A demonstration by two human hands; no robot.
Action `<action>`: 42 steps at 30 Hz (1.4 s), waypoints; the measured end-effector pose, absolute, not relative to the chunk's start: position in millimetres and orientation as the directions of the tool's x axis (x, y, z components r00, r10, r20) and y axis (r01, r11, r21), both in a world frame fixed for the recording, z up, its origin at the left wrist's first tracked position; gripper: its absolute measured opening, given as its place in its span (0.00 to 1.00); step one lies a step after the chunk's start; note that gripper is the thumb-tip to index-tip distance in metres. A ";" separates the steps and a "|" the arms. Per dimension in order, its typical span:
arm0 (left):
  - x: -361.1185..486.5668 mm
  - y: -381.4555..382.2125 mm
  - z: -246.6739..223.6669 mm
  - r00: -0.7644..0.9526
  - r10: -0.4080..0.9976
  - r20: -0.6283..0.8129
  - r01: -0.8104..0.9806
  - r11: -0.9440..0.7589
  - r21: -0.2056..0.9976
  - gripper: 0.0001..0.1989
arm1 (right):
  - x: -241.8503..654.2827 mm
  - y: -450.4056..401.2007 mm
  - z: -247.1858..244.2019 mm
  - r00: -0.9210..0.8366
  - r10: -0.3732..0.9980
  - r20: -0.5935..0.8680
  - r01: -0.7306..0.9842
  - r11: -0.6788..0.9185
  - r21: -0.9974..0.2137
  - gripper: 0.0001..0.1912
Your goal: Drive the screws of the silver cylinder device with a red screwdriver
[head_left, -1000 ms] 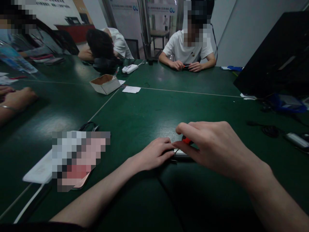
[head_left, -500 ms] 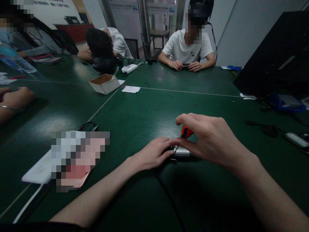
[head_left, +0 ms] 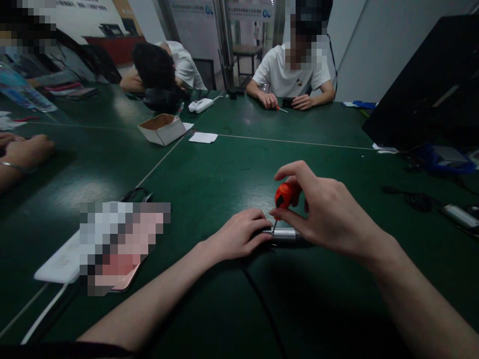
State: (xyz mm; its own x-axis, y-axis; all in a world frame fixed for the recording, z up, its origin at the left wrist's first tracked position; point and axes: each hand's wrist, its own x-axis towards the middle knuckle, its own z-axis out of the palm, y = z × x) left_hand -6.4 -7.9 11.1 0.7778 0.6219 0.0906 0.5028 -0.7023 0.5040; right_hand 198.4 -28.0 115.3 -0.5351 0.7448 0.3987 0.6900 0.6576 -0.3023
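Observation:
My left hand (head_left: 241,234) grips the black left end of a silver metal cylinder (head_left: 285,235) that lies on the green table (head_left: 224,174). My right hand (head_left: 318,204) holds a screwdriver (head_left: 283,196) by its orange and black handle, between thumb and fingers, with the index finger raised. The screwdriver's thin shaft slants down to the cylinder near my left fingertips. Whether its tip sits in a screw is too small to tell. A black cable (head_left: 262,296) runs from under my left hand toward the near edge.
At the left lie a white device (head_left: 60,262) and a pink phone-like object (head_left: 129,254). Farther off stands an open box (head_left: 161,130) beside a paper slip (head_left: 203,137). Another silver cylinder (head_left: 459,216) lies right. Across sits a person (head_left: 292,75); another person's hand (head_left: 32,149) rests left.
My right index finger has lifted, and more of the orange handle shows, now more upright. My left hand has barely moved. The person across has lowered a screwdriver.

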 end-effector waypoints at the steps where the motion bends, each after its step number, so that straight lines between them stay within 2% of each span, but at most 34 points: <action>1: -6.4 -7.8 10.4 0.778 0.621 0.095 0.502 -0.705 0.500 0.14 | 198.6 -28.4 116.1 -0.537 0.747 0.393 0.679 0.659 -0.324 0.23; 5: -6.4 -6.7 7.9 0.783 0.613 0.108 0.493 -0.717 0.493 0.15 | 197.6 -28.6 117.9 -0.577 0.738 0.350 0.632 0.675 -0.381 0.16; 10: -5.7 -5.7 8.1 0.782 0.615 0.098 0.497 -0.711 0.498 0.15 | 196.8 -27.1 117.4 -0.556 0.753 0.352 0.640 0.658 -0.397 0.20; 15: -6.0 -5.2 8.4 0.786 0.612 0.087 0.496 -0.709 0.502 0.16 | 197.2 -26.7 118.1 -0.555 0.756 0.347 0.636 0.654 -0.409 0.19; 21: -6.2 -5.9 9.2 0.785 0.615 0.076 0.511 -0.712 0.483 0.15 | 194.2 -23.6 114.5 -0.548 0.748 0.375 0.609 0.664 -0.435 0.08; 28: -5.6 -6.4 9.9 0.783 0.616 0.087 0.514 -0.719 0.469 0.16 | 195.1 -23.0 110.5 -0.491 0.777 0.394 0.610 0.629 -0.482 0.18; 33: -5.5 -6.5 9.8 0.784 0.614 0.086 0.513 -0.720 0.468 0.16 | 196.6 -22.5 114.0 -0.549 0.731 0.406 0.546 0.681 -0.488 0.14; 39: -6.5 -5.8 5.8 0.780 0.613 0.126 0.480 -0.716 0.507 0.15 | 197.1 -23.4 117.9 -0.598 0.686 0.413 0.511 0.724 -0.463 0.20; 42: -7.0 -5.7 3.6 0.766 0.630 0.128 0.476 -0.690 0.545 0.15 | 196.8 -23.6 116.4 -0.577 0.699 0.422 0.515 0.713 -0.477 0.14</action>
